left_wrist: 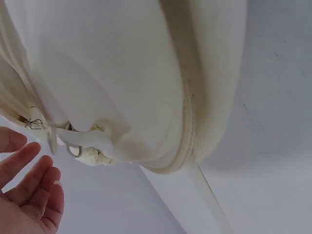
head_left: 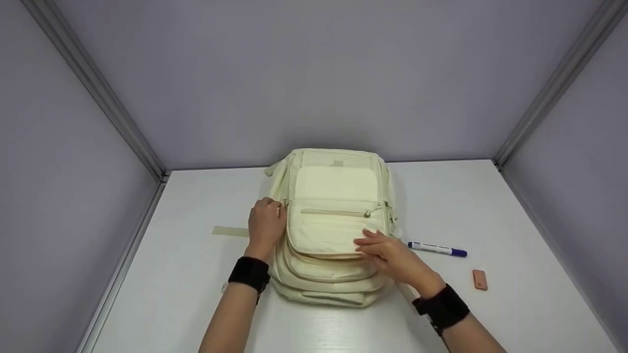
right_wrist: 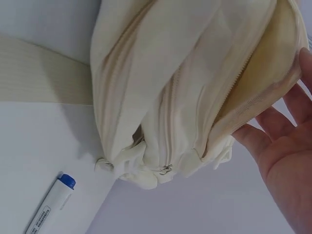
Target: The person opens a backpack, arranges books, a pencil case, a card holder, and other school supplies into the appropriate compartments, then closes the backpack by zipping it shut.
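Note:
A cream backpack [head_left: 324,240] lies on the white table, its front facing up. At its left side my left hand [head_left: 266,223] has loosely bent fingers. In the left wrist view those fingers [left_wrist: 41,187] are near a metal zipper pull [left_wrist: 34,124], with a gap between and nothing held. My right hand [head_left: 392,255] rests relaxed fingers on the lower right of the front pocket [head_left: 319,233]. The right wrist view shows this pocket's zipper parted, its yellowish lining [right_wrist: 265,63] visible, and fingers [right_wrist: 253,139] touching the outer panel's edge.
Right of the backpack lie a white marker with a blue cap [head_left: 436,249] and a small pinkish block [head_left: 480,280]. A flat strap [head_left: 229,231] sticks out to the left. Grey walls [head_left: 324,78] enclose the table at the back and sides.

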